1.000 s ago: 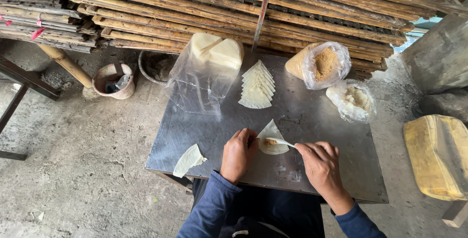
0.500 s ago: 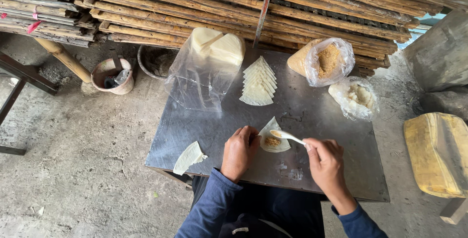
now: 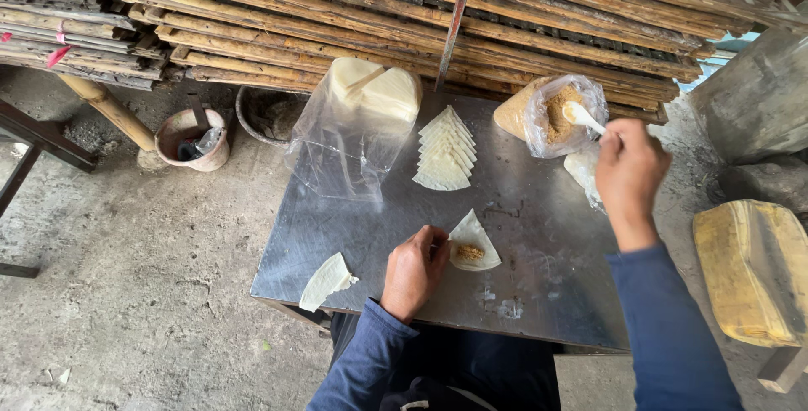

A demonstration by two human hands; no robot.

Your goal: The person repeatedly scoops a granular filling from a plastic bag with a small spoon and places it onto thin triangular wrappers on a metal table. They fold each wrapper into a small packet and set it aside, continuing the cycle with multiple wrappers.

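Right hand, grip clamped on white spoon, has moved to filling bag.

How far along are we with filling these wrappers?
Done: one folded wrapper lies at the table's near left edge. In hand: the left hand pins an open wrapper that already has a dab of filling, while the right hand dips a spoon into the bag of filling. Left: the open one isn't folded, and a fanned stack of wrappers sits untouched.
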